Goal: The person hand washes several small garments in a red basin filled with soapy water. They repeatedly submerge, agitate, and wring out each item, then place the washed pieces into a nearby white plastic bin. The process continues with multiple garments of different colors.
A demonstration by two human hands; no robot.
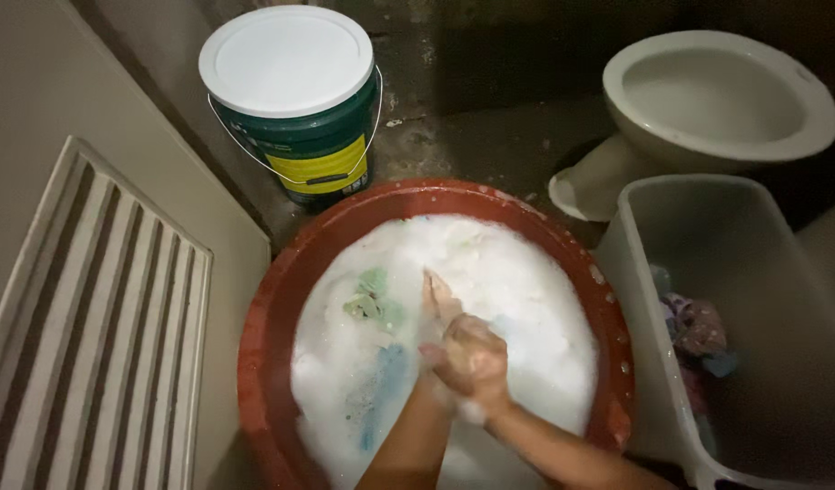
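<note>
Both forearms reach into a round red plastic basin (263, 318) full of white suds. Right hand (476, 358) is curled shut over the left hand (438, 299); whether either grips cloth, I cannot tell. Judging by this, scrubbing is underway. Green-and-blue soaked fabric (374, 304) lies just left of them, half buried in foam.

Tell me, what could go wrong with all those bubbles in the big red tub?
Foam fills the round red plastic basin almost to its rim, so rubbing could slop suds onto the dark concrete floor, perhaps making it slippery. Suds coat the left hand and right hand; the green cloth might slide from a grip.
</note>
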